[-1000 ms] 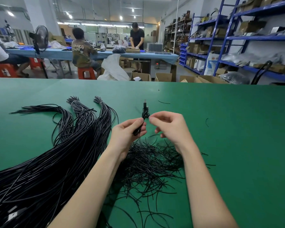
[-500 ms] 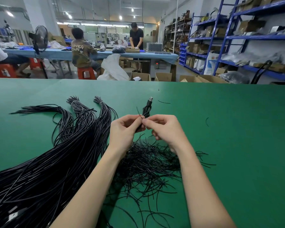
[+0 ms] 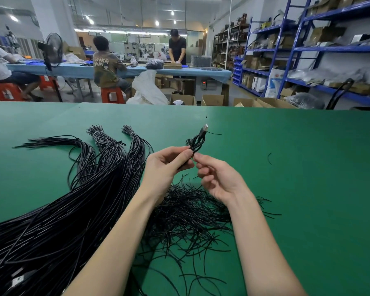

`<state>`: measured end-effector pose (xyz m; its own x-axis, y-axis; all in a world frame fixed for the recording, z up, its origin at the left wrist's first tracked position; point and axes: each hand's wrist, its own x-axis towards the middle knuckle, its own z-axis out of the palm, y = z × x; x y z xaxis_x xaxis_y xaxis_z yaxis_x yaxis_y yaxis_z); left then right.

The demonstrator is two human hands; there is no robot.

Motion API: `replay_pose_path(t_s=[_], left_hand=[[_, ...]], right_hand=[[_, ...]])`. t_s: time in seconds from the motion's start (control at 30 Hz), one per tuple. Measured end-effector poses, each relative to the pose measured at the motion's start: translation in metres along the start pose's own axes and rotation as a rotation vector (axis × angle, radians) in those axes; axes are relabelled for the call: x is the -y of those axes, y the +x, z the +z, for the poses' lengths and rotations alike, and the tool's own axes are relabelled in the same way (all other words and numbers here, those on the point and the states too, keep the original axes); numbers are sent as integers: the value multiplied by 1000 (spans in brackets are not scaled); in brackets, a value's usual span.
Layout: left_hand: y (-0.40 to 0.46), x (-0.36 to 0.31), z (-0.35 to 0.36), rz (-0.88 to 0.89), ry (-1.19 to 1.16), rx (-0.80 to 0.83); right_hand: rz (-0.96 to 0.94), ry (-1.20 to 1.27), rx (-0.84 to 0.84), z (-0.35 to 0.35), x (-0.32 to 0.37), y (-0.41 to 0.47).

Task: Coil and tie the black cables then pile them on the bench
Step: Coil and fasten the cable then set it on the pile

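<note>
While the left hand [image 3: 169, 165] pinches a coiled cable [image 3: 198, 139], the right hand [image 3: 218, 180] hovers beside it, fingers loosely curled, holding nothing. Loose ties [image 3: 190, 216] lie at 6 o'clock on the green bench [image 3: 308, 189]; bundled cables [image 3: 73, 199] at 8 o'clock.

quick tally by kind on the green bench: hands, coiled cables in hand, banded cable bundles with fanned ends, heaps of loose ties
hands: 2 (left hand, right hand)
coiled cable: 1
banded bundles: 2
tie heap: 1
total: 6

Counter [image 3: 286, 167], green-topped. Long black cables [image 3: 62, 210], some ends banded, left of the left hand [image 3: 165, 165]. Loose short black ties [image 3: 190, 214] heaped beneath both hands. One stray tie [image 3: 269, 158] right of the right hand [image 3: 218, 180].
</note>
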<state>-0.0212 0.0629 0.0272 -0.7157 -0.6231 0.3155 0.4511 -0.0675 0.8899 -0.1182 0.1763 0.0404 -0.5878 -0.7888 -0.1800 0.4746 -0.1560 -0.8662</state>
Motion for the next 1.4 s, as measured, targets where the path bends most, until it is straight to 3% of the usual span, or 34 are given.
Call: replay_pose_path(t_s=[0.27,0.43,0.53,0.73,1.0,1.2,1.33,1.4], left_hand=[[-2,-4,-2,0,43,24],[0,-4,-4,21,198,44],[-1,-7,-3,-2,202,61],[1,-7,-6,-206,-49,98],[1,-12,-7,-318,-155,89],[1,-14,-5,-318,-163,114],[0,-18,-10,-296,-123,203],[0,-24,-16,-300,-55,276]], right_hand=[[-125,-251,-14,0,5,0],[-115,-267,-74,2,4,2],[-94,-226,-54,2,3,3],[41,38,103,-5,-4,1],[-41,19,252,-10,-6,-2],[45,85,242,-9,-2,-4],[150,211,245,-6,-5,-6],[134,151,287,-7,-5,-8]])
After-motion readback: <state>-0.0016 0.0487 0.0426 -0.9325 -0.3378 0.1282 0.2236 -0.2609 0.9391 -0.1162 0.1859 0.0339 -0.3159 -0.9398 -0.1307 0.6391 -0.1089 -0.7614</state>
